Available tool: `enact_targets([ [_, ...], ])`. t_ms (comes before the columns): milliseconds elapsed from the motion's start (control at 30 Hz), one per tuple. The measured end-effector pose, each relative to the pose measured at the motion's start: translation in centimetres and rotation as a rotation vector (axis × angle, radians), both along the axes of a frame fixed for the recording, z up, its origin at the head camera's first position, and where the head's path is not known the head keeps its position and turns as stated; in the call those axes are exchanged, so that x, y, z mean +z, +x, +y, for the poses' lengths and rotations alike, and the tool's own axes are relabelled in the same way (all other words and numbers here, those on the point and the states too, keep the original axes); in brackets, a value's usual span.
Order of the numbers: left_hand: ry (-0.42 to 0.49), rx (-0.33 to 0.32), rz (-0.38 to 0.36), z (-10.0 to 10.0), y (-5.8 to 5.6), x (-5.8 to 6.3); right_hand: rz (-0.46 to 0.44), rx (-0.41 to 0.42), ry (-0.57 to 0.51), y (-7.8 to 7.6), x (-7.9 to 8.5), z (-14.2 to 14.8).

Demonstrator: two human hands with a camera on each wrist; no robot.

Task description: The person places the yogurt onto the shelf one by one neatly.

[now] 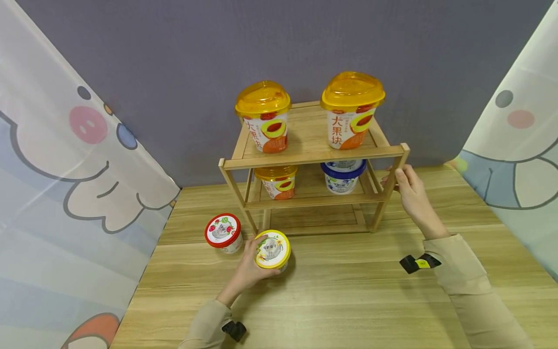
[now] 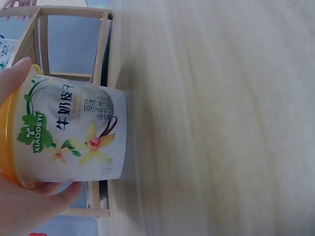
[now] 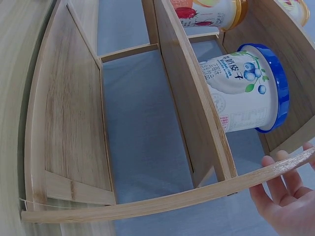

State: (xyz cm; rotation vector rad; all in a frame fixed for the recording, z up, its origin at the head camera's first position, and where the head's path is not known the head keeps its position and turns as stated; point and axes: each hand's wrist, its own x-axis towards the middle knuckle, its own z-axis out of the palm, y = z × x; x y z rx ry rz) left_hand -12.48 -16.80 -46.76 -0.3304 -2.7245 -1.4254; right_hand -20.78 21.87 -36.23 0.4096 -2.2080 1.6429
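Observation:
My left hand (image 1: 249,265) grips a white yogurt cup with a yellow lid (image 1: 272,250), thumb and fingers around its rim. In the left wrist view the cup (image 2: 74,130) shows yellow flowers, its base close to the tabletop. Just left of that hand stands a red-lidded cup (image 1: 223,231) with berries on its lid. My right hand (image 1: 411,191) holds the right front post of a three-tier wooden shelf (image 1: 314,160), fingers curled around the post. Seen from the right wrist, the fingertips (image 3: 268,161) lie against this post near a blue-lidded cup (image 3: 243,88).
Two large cups with domed orange lids, one left (image 1: 263,116) and one right (image 1: 352,110), stand on the top tier. The middle tier bears another orange-lidded cup (image 1: 277,182) and the blue-lidded cup (image 1: 342,177). A grey wall (image 1: 196,72) rises behind; printed curtains (image 1: 48,145) flank the table.

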Motion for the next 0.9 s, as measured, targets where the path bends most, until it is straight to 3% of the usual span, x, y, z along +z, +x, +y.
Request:
enact_targets([
  [433,0.037,0.058,0.074,0.4,0.2,-0.8,0.006,0.017,-0.020,0.1,0.1,-0.1],
  [700,0.040,0.067,0.214,1.1,0.2,-1.2,0.002,0.024,-0.027,0.0,0.0,0.0],
  [767,0.036,0.063,0.219,1.4,0.2,-1.1,-0.004,0.018,-0.020,0.0,0.0,0.0],
  [900,0.076,0.064,0.122,2.3,0.1,-0.1,-0.006,0.009,-0.001,0.0,0.0,0.0],
])
